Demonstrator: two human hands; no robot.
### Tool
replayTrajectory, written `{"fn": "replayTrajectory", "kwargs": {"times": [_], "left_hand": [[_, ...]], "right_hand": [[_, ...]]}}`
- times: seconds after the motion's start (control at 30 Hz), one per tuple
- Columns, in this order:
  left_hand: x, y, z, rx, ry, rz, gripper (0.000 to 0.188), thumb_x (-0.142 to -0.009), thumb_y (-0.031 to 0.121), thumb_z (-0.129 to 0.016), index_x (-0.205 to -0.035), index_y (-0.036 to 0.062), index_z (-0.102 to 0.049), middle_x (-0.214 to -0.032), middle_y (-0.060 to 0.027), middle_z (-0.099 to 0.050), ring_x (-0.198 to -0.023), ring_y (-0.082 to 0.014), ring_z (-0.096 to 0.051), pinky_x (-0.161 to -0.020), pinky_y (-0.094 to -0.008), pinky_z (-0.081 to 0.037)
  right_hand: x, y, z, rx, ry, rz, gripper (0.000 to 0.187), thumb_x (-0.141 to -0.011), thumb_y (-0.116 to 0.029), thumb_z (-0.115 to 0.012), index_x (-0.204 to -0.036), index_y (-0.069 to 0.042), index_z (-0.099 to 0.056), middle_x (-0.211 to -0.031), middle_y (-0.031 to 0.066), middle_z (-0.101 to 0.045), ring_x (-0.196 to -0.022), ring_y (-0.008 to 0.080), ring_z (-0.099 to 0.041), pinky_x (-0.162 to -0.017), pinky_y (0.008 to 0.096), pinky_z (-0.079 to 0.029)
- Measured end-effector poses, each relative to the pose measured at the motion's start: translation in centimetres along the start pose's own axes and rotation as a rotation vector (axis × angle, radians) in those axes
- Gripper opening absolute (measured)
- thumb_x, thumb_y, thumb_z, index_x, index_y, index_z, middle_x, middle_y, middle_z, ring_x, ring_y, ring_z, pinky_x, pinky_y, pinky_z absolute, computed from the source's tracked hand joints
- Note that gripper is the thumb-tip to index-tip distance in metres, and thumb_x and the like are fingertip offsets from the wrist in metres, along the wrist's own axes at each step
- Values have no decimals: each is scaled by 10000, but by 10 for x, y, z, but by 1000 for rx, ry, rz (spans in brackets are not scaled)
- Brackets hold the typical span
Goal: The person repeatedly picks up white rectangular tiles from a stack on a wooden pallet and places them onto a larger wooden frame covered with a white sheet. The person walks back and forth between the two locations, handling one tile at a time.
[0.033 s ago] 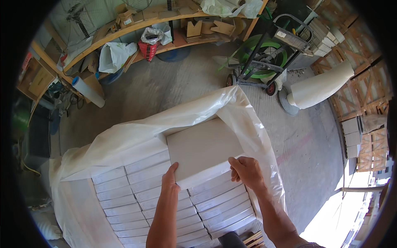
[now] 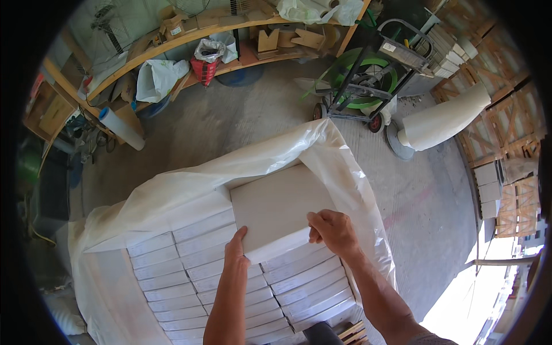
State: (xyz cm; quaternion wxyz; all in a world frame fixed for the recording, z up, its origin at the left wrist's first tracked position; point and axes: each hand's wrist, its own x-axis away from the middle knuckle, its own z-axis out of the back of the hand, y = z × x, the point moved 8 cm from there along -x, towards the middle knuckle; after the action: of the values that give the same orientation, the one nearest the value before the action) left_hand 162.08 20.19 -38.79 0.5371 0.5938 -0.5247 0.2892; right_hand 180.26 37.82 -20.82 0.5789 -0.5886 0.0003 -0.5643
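A white cardboard box lies on top of rows of narrower white boxes, its broad face up. My left hand grips its near left corner, thumb upright along the side and fingers hidden underneath. Over the near edge of this box, toward its right end, my right hand is closed with curled fingers. Whatever it pinches, if anything, cannot be made out. Translucent plastic sheeting wraps around the stack and hangs over its far and right sides.
Beyond the concrete floor stands a wooden shelf with bags and cardboard. A hand truck and a wrapped roll are at the far right. A roll of film leans at left. Wooden slats show near my feet.
My right hand has slid a little to the left along the box's near edge, staying closed. My left hand and the box have hardly moved.
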Motion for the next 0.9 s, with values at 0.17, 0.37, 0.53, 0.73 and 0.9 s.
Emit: {"fn": "replayTrajectory", "kwargs": {"times": [0.17,0.37,0.53,0.73,0.9], "left_hand": [[-7,-22,-16,-24,-56,-48,468,-793,189,-686,-1121,-104,-527,-1081,-188,-591,-935,-286,-606,-799,-388,-503],[7,-3,-1,-44,28,-51,478,-784,186,-690,-1131,-99,-525,-1090,-183,-592,-967,-284,-593,-828,-395,-490],[-2,7,-19,-10,-29,16,438,-795,178,-661,-1143,-50,-524,-1089,-171,-589,-962,-284,-596,-832,-422,-497],[16,31,-39,186,-36,121,363,-852,228,-549,-1088,-45,-505,-1038,-189,-589,-943,-289,-605,-794,-430,-524],[10,25,-18,219,-17,57,301,-864,196,-503,-1035,-51,-522,-964,-185,-615,-871,-273,-632,-760,-387,-538]], "right_hand": [[-132,-12,-6,740,328,426,330,-845,-237,-524,-1049,13,-594,-1026,203,-633,-1009,356,-580,-911,403,-435],[-126,-106,66,698,468,341,378,-850,-275,-542,-1085,17,-587,-1045,220,-617,-895,379,-618,-835,430,-480],[-90,-117,108,508,522,557,378,-813,-301,-584,-1014,17,-617,-997,257,-609,-944,374,-593,-816,413,-464],[-51,-114,115,365,545,740,302,-828,-215,-567,-1016,19,-595,-1013,229,-611,-945,373,-582,-822,400,-462],[-14,-57,58,497,557,911,284,-838,-196,-587,-1028,15,-569,-1021,186,-618,-966,350,-584,-820,406,-474]]}}
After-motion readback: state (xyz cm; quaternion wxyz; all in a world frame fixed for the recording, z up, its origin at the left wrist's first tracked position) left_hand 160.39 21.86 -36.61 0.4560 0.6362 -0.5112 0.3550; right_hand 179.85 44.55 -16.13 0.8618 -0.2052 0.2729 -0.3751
